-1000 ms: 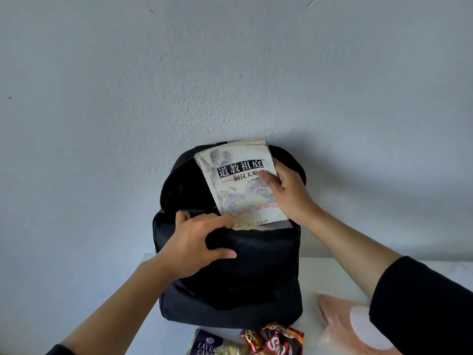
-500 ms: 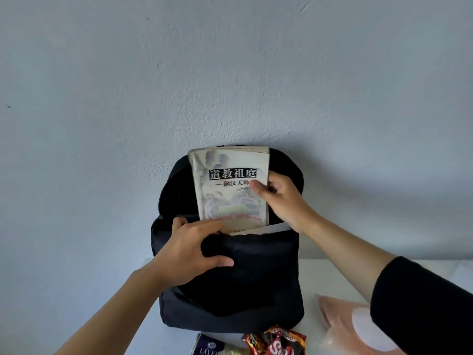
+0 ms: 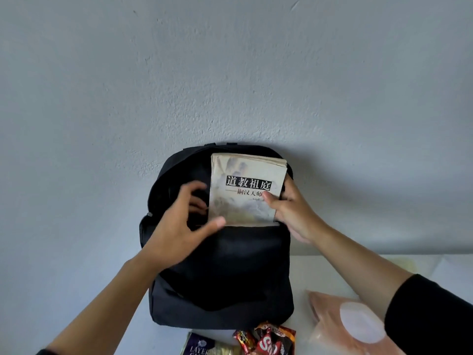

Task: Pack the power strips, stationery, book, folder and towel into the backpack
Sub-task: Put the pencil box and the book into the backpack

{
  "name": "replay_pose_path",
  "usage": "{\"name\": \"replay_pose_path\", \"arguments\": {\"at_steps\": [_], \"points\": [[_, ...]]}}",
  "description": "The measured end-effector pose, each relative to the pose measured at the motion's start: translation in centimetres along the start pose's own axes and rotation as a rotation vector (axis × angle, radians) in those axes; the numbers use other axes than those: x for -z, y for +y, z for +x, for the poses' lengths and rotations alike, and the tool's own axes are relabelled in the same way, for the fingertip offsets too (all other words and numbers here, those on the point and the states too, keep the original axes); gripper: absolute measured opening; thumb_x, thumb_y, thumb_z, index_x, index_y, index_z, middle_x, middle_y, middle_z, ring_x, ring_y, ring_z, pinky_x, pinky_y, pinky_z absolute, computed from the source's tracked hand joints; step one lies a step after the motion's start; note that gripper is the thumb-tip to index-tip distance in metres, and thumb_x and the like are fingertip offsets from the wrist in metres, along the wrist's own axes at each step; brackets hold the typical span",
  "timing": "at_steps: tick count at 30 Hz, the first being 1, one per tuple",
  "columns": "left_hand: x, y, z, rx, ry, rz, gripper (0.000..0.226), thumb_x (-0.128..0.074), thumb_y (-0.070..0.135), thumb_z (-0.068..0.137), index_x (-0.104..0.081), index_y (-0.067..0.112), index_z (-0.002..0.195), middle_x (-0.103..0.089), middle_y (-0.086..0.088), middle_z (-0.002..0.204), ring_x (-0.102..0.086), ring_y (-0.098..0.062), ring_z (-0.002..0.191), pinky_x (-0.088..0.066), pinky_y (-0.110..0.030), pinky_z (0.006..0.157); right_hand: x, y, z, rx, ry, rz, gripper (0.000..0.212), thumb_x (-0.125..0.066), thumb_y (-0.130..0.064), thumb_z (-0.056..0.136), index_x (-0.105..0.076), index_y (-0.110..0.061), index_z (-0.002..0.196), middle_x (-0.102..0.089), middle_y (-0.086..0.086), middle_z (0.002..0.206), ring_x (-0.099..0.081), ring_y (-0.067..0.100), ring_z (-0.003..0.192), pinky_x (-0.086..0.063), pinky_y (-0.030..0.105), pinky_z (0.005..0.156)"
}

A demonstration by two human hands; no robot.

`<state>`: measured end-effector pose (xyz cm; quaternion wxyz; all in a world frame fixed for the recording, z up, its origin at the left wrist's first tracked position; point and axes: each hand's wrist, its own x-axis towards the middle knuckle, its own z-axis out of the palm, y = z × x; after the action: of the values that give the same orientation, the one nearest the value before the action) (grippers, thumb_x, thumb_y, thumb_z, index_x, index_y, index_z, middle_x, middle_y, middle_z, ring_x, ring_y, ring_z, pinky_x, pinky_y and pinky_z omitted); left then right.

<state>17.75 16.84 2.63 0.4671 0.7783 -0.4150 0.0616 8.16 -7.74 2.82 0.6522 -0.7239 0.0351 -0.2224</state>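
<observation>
1. At the near edge of the white surface (image 3: pixel 320 272) lie a purple snack packet (image 3: pixel 198 348) and red-and-brown candy wrappers (image 3: pixel 271 340), just in front of the bag's base.
2. To the right, a pink translucent plastic pouch with a white round patch (image 3: pixel 332 319) lies partly under the black sleeve (image 3: pixel 430 316) of the right arm. A strip of bare surface separates it from the bag.
3. The black fabric backpack (image 3: pixel 225 278) stands upright on the surface with its back to the wall and its main compartment unzipped. The front panel's rim sags forward.
4. The left hand (image 3: pixel 176 226) is over the left part of the opening, its fingers spread wide and loosely curved. Its thumb tip is by the book's lower left corner. It is blurred, so I cannot tell whether it touches the fabric.
5. The worn cream paperback book with black title lettering (image 3: pixel 245 190) stands nearly upright in the right half of the opening. Its lower edge is sunk behind the rim and its top edge is close under the bag's arch. Dark open room remains to its left.
6. The right hand (image 3: pixel 294 213) holds the book's right edge, with the thumb on the cover and the fingers behind.
7. Beyond is a plain pale grey wall (image 3: pixel 230 73).
</observation>
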Motion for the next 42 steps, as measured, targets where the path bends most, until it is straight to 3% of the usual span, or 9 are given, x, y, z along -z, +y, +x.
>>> {"name": "replay_pose_path", "arguments": {"at_steps": [2,6,11,17,21,25,30,36,42], "points": [[0.1,0.5,1.6,0.122,0.107,-0.116,0.068,-0.069,0.046,0.089,-0.03,0.045,0.145,-0.065,0.005,0.113,-0.071,-0.01,0.098,-0.055,-0.026,0.085,-0.2,0.7,-0.2,0.005,0.0,-0.186,0.048,-0.058,0.0,0.1,-0.049,-0.031,0.134,-0.068,-0.012,0.125,-0.063,0.006,0.12,-0.047,0.037,0.112],[-0.2,0.9,3.1,0.101,-0.092,0.013,0.053,-0.061,0.021,0.102,-0.038,0.05,0.14,-0.074,0.002,0.102,-0.074,-0.023,0.091,-0.061,-0.048,0.087,0.6,-0.1,-0.8,0.065,0.083,-0.511,0.022,-0.067,-0.009,0.094,-0.061,-0.023,0.11,-0.075,-0.008,0.099,-0.072,0.01,0.094,-0.058,0.044,0.091],[-1.6,1.2,3.0,0.065,-0.21,0.222,0.041,-0.063,0.013,0.1,-0.049,0.044,0.123,-0.068,0.005,0.08,-0.053,-0.005,0.049,-0.052,-0.024,0.051,-0.3,-0.8,-2.3,0.273,0.009,-0.972,0.053,-0.058,-0.003,0.093,-0.044,-0.033,0.135,-0.06,-0.003,0.079,-0.056,0.015,0.063,-0.047,0.036,0.054],[-1.9,0.3,3.2,-0.004,-0.217,0.306,0.03,-0.065,0.012,0.098,-0.076,0.035,0.114,-0.058,0.007,0.106,-0.06,-0.009,0.097,-0.048,-0.021,0.091,-0.2,0.4,-2.9,0.188,0.106,-1.029,0.01,-0.058,-0.017,0.098,-0.067,-0.014,0.098,-0.057,0.002,0.1,-0.055,0.019,0.079,-0.049,0.035,0.071],[-2.2,1.2,2.0,-0.049,-0.412,0.659,0.035,-0.041,0.033,0.107,-0.07,0.035,0.127,-0.048,0.018,0.119,-0.04,-0.014,0.124,-0.027,-0.031,0.103,-1.2,0.9,-3.5,0.05,-0.008,-1.211,0.034,-0.043,-0.027,0.107,-0.069,-0.008,0.099,-0.058,0.004,0.103,-0.054,0.026,0.104,-0.048,0.038,0.09],[-2.6,2.4,1.6,-0.05,-0.424,0.67,0.084,-0.001,0.057,0.084,-0.073,0.029,0.115,-0.06,0.013,0.12,-0.044,-0.014,0.115,-0.028,-0.032,0.092,-1.1,1.0,-3.9,0.021,0.002,-1.143,0.044,-0.036,-0.035,0.11,-0.067,-0.007,0.099,-0.054,0.001,0.099,-0.056,0.025,0.104,-0.047,0.04,0.09],[-4.9,3.1,-0.4,-0.304,-0.132,0.36,0.015,-0.061,0.029,0.1,-0.07,0.025,0.111,-0.066,0.014,0.1,-0.054,-0.013,0.097,-0.044,-0.042,0.091,-0.9,2.4,-7.1,0.252,0.237,-0.867,0.026,-0.052,-0.026,0.105,-0.07,-0.008,0.113,-0.066,0.002,0.11,-0.062,0.019,0.104,-0.052,0.037,0.089],[-9.9,7.2,-2.2,-0.424,-0.2,-0.066,0.021,-0.067,0.007,0.095,-0.069,0.02,0.112,-0.064,0.009,0.098,-0.06,-0.013,0.089,-0.049,-0.027,0.08,1.7,0.4,-11.2,0.338,0.454,-0.71,0.008,-0.056,-0.009,0.102,-0.062,-0.01,0.098,-0.065,-0.003,0.089,-0.063,0.011,0.082,-0.047,0.02,0.068],[-16.4,10.4,-4.8,-0.259,-0.377,-0.271,0.018,-0.066,0.012,0.097,-0.069,0.029,0.1,-0.068,0.009,0.08,-0.064,-0.018,0.072,-0.051,-0.027,0.065,7.3,0.0,-18.1,0.174,0.513,-0.648,0.01,-0.052,-0.017,0.106,-0.057,-0.017,0.096,-0.059,0.002,0.065,-0.059,0.021,0.051,-0.05,0.041,0.051]]}}
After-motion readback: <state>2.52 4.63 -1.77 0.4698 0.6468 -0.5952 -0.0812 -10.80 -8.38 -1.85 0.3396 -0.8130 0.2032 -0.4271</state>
